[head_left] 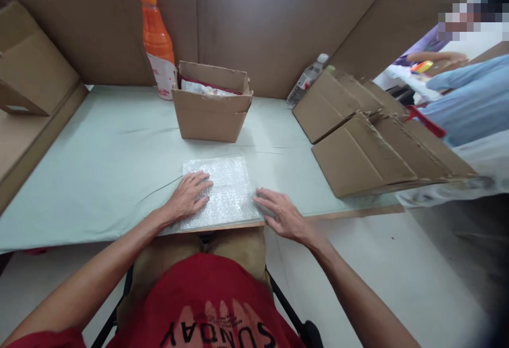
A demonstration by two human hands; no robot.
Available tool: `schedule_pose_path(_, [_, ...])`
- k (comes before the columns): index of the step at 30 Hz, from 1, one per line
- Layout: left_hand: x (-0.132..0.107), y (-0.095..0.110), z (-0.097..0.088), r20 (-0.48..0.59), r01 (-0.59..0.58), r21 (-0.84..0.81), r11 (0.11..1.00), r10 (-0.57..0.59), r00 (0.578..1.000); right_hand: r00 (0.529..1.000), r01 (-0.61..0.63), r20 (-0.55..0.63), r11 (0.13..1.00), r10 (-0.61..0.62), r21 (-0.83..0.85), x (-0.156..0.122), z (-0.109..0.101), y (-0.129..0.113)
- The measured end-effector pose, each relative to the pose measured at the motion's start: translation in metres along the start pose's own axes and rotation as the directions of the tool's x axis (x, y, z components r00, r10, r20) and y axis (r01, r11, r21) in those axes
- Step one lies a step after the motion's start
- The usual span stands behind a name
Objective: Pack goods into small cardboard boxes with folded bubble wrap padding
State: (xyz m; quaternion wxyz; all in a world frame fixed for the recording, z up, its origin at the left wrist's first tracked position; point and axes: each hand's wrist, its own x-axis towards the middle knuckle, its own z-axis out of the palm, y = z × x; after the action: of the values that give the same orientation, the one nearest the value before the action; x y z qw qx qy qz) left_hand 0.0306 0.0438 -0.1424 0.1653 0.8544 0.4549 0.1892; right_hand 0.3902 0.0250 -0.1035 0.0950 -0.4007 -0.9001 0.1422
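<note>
Flat at the near edge of the surface point(111, 162) lies a sheet of bubble wrap point(225, 189), roughly square, with its front border running along the surface's lip directly ahead of the person. The left hand point(189, 197) rests palm down on the sheet's left half, fingers spread and loose, grasping nothing. The right hand point(278, 212) lies at the sheet's right border, also released and flat. Its fingertips touch the wrap's edge while the palm sits on the pale green covering beside it.

Just behind the sheet, toward the middle of the surface, stands an open cardboard box point(210, 114) with its flaps up. Something white and crinkled with a red edge shows inside it, too unclear to name. An orange drink bottle point(158, 40) stands upright close to the box's left rear corner, against the cardboard wall point(278, 19) that closes off the back. A clear plastic bottle point(306, 80) leans near the wall to the right of the box.

On the right side of the surface lies a fanned stack of flattened cartons point(369, 141), well apart from the bubble wrap. Along the left side, more folded cardboard point(32, 72) rises as a partition. Beyond the cartons, at the far right, another person's light blue sleeve point(473, 98) is in view. Below the surface's edge, the wearer's red shirt point(210, 289) fills the bottom of the view.
</note>
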Motion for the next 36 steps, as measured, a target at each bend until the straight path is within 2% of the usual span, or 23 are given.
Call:
schedule_pose_path(2, [0.002, -0.001, -0.003, -0.003, 0.012, -0.069, 0.998, -0.012, 1.000, 0.998, 0.059, -0.029, 0.998, -0.058, 0.033, 0.003, 0.010, -0.014])
schedule_pose_path(5, [-0.003, -0.001, -0.020, 0.020, 0.062, -0.232, 0.971, -0.059, 0.998, 0.981, 0.066, -0.188, 0.990, -0.042, 0.121, 0.020, 0.025, -0.027])
schedule_pose_path(7, [-0.015, -0.002, -0.036, 0.061, 0.128, -0.374, 0.919, -0.113, 0.992, 0.965, 0.032, -0.262, 0.971, 0.032, 0.238, 0.030, 0.026, -0.033])
schedule_pose_path(10, [-0.044, -0.003, -0.059, 0.142, 0.207, -0.611, 0.764, -0.152, 0.978, 0.945, -0.086, -0.245, 0.887, 0.217, 0.454, 0.037, 0.015, -0.041])
schedule_pose_path(12, [-0.061, -0.002, -0.066, 0.150, 0.214, -0.722, 0.658, -0.154, 0.977, 0.923, -0.145, -0.217, 0.809, 0.318, 0.570, 0.041, 0.006, -0.046])
schedule_pose_path(14, [-0.069, 0.004, -0.067, 0.125, 0.228, -0.743, 0.629, -0.203, 0.971, 0.904, -0.152, -0.213, 0.742, 0.372, 0.653, 0.048, 0.003, -0.049])
schedule_pose_path(16, [-0.069, 0.012, -0.064, 0.087, 0.312, -0.673, 0.671, -0.346, 0.934, 0.885, -0.150, -0.217, 0.693, 0.412, 0.705, 0.059, 0.007, -0.049])
schedule_pose_path(19, [-0.056, 0.024, -0.055, -0.011, 0.490, -0.504, 0.711, -0.572, 0.820, 0.853, -0.178, -0.234, 0.680, 0.467, 0.711, 0.078, 0.020, -0.046])
schedule_pose_path(20, [-0.051, 0.025, -0.052, -0.042, 0.527, -0.454, 0.719, -0.608, 0.793, 0.844, -0.192, -0.244, 0.695, 0.477, 0.693, 0.084, 0.024, -0.044])
schedule_pose_path(22, [-0.043, 0.025, -0.047, -0.089, 0.567, -0.360, 0.741, -0.632, 0.770, 0.834, -0.234, -0.270, 0.751, 0.482, 0.617, 0.093, 0.031, -0.040])
schedule_pose_path(27, [-0.033, 0.018, -0.035, -0.151, 0.619, -0.153, 0.771, -0.637, 0.756, 0.848, -0.342, -0.328, 0.903, 0.416, 0.262, 0.099, 0.042, -0.033])
schedule_pose_path(33, [-0.022, 0.011, -0.026, -0.243, 0.532, 0.012, 0.846, -0.514, 0.823, 0.864, -0.330, -0.386, 0.943, 0.322, 0.047, 0.098, 0.048, -0.022])
schedule_pose_path(36, [-0.019, 0.008, -0.022, -0.318, 0.533, 0.116, 0.838, -0.477, 0.820, 0.868, -0.307, -0.413, 0.952, 0.276, -0.009, 0.103, 0.049, -0.016])
